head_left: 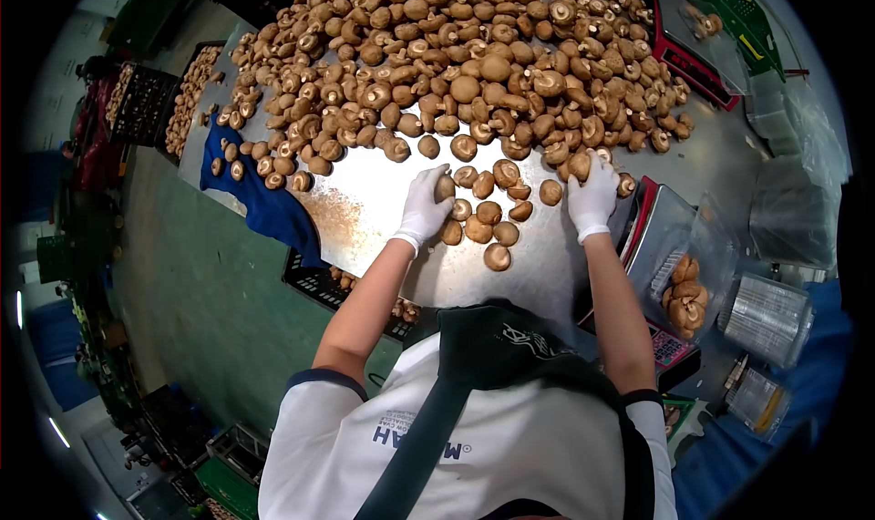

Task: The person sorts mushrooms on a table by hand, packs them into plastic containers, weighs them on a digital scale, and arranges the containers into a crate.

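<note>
Both of my hands wear white gloves and are over the metal table. My left hand curls round a brown mushroom, its fingers partly hidden behind the cap. A small loose group of mushrooms lies just right of it, some caps up and some stems up. My right hand closes on another mushroom at the near edge of the big mushroom heap. A single mushroom rests on the metal just left of that hand.
On the right, a scale bears a clear tray with mushrooms. Stacked clear trays stand beyond it. A second red scale is at the back right. Blue cloth drapes over the left table edge, near a black crate.
</note>
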Demonstrator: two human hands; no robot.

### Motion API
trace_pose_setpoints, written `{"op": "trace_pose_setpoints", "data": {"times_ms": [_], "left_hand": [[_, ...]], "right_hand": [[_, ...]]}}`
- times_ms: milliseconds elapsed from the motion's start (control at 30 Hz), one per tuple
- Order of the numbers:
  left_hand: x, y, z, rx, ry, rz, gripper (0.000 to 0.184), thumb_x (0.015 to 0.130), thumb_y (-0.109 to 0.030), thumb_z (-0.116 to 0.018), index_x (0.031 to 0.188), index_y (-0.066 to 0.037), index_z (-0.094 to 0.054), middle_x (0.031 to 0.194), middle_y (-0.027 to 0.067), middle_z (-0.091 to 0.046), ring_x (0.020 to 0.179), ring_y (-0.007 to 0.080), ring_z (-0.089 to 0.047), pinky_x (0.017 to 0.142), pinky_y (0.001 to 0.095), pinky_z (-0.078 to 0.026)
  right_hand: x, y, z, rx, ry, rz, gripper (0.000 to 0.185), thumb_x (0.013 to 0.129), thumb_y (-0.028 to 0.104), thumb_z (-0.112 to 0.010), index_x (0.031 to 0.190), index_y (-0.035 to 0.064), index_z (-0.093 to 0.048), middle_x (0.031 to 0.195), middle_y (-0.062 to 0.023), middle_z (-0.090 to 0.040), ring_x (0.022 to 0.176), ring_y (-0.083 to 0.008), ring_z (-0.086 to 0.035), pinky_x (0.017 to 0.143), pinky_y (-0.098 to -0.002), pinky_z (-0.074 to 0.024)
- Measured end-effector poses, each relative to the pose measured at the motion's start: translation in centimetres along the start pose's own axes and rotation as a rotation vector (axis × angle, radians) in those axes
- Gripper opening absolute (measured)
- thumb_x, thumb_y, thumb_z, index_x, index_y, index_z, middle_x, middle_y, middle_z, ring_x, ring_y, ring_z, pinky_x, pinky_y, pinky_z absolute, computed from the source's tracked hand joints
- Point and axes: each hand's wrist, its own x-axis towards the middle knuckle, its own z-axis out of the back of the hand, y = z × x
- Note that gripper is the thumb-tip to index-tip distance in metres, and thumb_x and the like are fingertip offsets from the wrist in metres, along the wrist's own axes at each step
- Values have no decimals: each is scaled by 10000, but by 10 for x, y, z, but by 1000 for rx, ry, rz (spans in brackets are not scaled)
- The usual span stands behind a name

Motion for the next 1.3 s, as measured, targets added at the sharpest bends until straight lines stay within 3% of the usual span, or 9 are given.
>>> {"op": "trace_pose_setpoints", "data": {"times_ms": [167, 300, 400, 500, 567, 700, 767, 1100, 1300], "left_hand": [[3, -21, -4, 232, -5, -88, 592, 810, -198, -713, 1373, -203, -530, 1310, 125, -520, 1186, 340, -502, 1010, 405, -445], [29, -32, -3, 310, 139, -25, 445, 870, -238, -665, 1308, -212, -586, 1201, 100, -572, 1139, 308, -548, 942, 413, -482], [36, -12, -10, -205, 54, 71, 402, 952, -276, -611, 1291, -66, -564, 1063, 131, -650, 1033, 264, -628, 898, 364, -488], [22, -45, 1, -1010, -1, 394, 346, 1017, -281, -529, 1231, -12, -565, 1009, 98, -672, 837, 132, -615, 740, 292, -521], [5, -30, 10, -1340, 404, 445, 353, 1028, -309, -493, 1217, -20, -565, 1058, 97, -665, 807, 138, -616, 725, 273, -525], [-36, -84, 11, -1631, 449, 638, 422, 1042, -364, -433, 1308, -46, -514, 1206, 121, -618, 922, 176, -642, 712, 287, -568], [-44, -81, 3, -1809, 667, 529, 487, 1037, -404, -430, 1383, -63, -468, 1262, 118, -598, 987, 204, -626, 789, 327, -540], [-63, -96, -18, -2020, 698, 597, 508, 1039, -394, -408, 1418, -57, -406, 1345, 131, -538, 1178, 258, -567, 898, 406, -541], [-65, -103, -12, -1839, 602, 617, 483, 1012, -375, -483, 1354, -36, -453, 1254, 138, -571, 1080, 241, -595, 875, 399, -535]], "right_hand": [[-39, 30, 7, 70, 259, 296, 621, 796, 200, -742, 1358, 76, -511, 1277, -170, -554, 1214, -352, -461, 1063, -440, -375], [-69, 27, -2, 350, 162, 246, 573, 814, 168, -723, 1345, 45, -546, 1208, -155, -600, 1096, -315, -553, 991, -398, -431], [-77, 26, 12, 923, 228, -187, 503, 955, 203, -630, 1393, -2, -490, 1137, -120, -641, 968, -141, -627, 859, -256, -478], [-86, 2, 23, 1469, 446, -408, 476, 1034, 336, -501, 1372, 2, -480, 1160, -104, -650, 1041, -188, -633, 887, -299, -498], [-93, -7, 24, 1646, 556, -437, 498, 1043, 386, -445, 1378, 17, -459, 1183, -120, -641, 1077, -217, -620, 903, -327, -495], [-103, 11, 44, 1965, 641, -548, 550, 1052, 443, -372, 1397, 16, -407, 1248, -163, -599, 1135, -254, -585, 946, -362, -469], [-108, 10, 46, 1887, 636, -528, 572, 1054, 459, -343, 1410, 12, -383, 1322, -186, -544, 1171, -267, -552, 969, -384, -445], [-123, 16, 57, 1950, 666, -533, 514, 1058, 408, -355, 1395, 23, -404, 1259, -159, -574, 1085, -260, -575, 920, -385, -463], [-133, 5, 56, 1978, 711, -546, 536, 1044, 426, -385, 1400, 26, -408, 1315, -189, -555, 1102, -273, -589, 914, -391, -483]]}}
